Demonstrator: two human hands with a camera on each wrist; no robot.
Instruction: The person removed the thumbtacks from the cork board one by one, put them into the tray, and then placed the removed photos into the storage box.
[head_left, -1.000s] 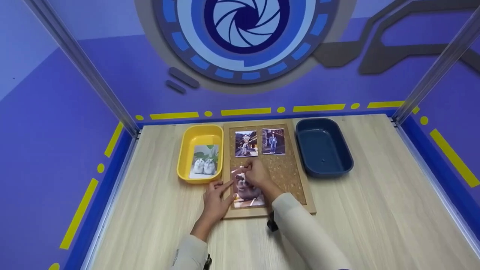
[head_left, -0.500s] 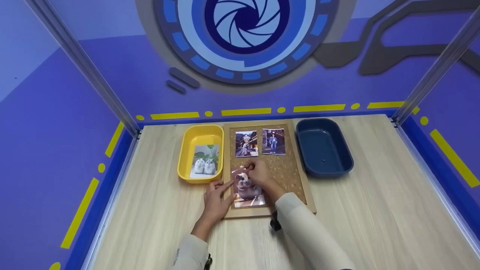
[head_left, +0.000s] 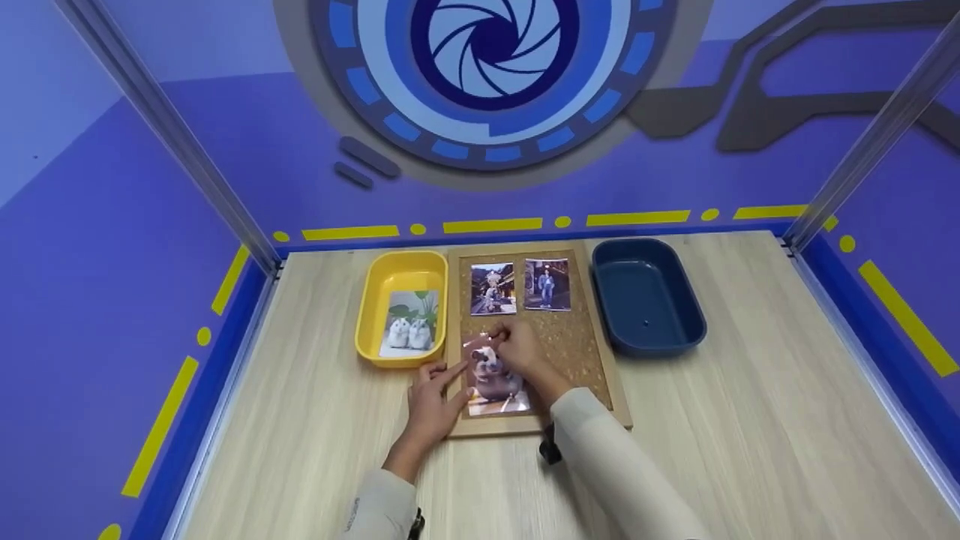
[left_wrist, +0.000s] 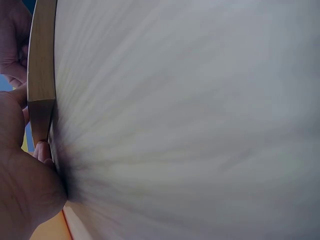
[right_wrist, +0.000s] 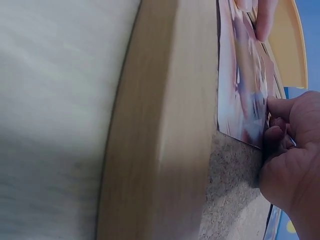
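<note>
A large photo point(head_left: 495, 386) of a hamster-like animal lies on the lower left of a wood-framed corkboard point(head_left: 577, 349). At its left edge my left hand point(head_left: 430, 401) presses with thumb and forefinger, the other fingers beside the frame. My right hand point(head_left: 521, 351) is at the photo's top edge, its fingers curled and thumb and forefinger pinched together. Whatever sits between those fingertips is hidden. In the right wrist view the right thumb point(right_wrist: 281, 106) meets the photo's edge. Two smaller photos of people, left point(head_left: 493, 289) and right point(head_left: 547, 285), lie along the board's top.
Left of the board stands a yellow tray point(head_left: 364, 330) with a photo of two hamsters point(head_left: 409, 330) inside. A dark blue tray point(head_left: 660, 349) stands on its right. Pale wood table point(head_left: 765, 420) surrounds them, bounded by purple panels point(head_left: 487, 206).
My right hand has shifted very slightly right at the photo's top edge, showing more of the animal's face. The left hand stays in place.
</note>
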